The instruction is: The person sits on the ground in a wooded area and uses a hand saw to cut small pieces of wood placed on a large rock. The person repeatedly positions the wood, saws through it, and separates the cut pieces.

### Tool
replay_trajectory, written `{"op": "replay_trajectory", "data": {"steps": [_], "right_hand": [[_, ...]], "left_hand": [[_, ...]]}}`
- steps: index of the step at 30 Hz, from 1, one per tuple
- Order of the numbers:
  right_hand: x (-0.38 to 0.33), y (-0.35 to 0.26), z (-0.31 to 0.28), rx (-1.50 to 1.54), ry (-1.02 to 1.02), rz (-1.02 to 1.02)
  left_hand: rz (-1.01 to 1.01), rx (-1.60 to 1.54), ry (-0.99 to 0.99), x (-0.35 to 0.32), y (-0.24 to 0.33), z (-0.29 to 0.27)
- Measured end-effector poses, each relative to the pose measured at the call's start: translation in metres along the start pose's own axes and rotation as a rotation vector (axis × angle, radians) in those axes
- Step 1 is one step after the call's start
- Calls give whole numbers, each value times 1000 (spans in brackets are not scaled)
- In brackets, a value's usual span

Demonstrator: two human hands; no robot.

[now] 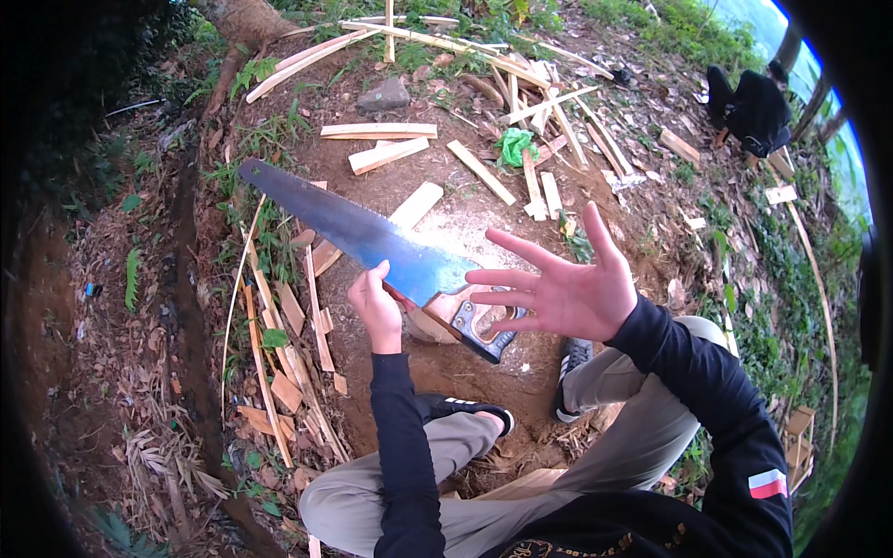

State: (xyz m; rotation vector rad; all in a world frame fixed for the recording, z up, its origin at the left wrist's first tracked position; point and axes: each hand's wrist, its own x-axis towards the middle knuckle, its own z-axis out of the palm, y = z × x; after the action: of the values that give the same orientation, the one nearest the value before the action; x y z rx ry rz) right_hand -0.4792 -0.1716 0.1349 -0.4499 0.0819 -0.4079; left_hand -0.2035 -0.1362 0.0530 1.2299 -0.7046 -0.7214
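Note:
A hand saw [346, 223] with a long metal blade, bluish near the handle, lies slantwise across the middle of the head view. Its tip points to the far left and its black and grey handle [498, 344] toward me on the right. My left hand [377, 309] is closed on the blade's near edge, close to the handle, thumb on top. My right hand [577, 290] is open, palm showing and fingers spread. Its fingertips overlap the handle in the picture; whether they touch it I cannot tell.
Pale wooden strips [558, 116] lie scattered across the dirt, several more [279, 353] along the left. A green plastic bag [514, 147] and a grey stone [383, 96] sit farther off. Sawdust [465, 228] covers ground beyond the saw. A dark shape [758, 116] stands at far right.

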Motion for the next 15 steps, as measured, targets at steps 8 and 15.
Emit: {"op": "replay_trajectory", "data": {"steps": [8,15], "right_hand": [[6,6,13,111,-72,85],[12,20,21,-176,38,103]], "left_hand": [[17,2,-10,-4,4,5],[36,-12,18,-7,7,5]]}}
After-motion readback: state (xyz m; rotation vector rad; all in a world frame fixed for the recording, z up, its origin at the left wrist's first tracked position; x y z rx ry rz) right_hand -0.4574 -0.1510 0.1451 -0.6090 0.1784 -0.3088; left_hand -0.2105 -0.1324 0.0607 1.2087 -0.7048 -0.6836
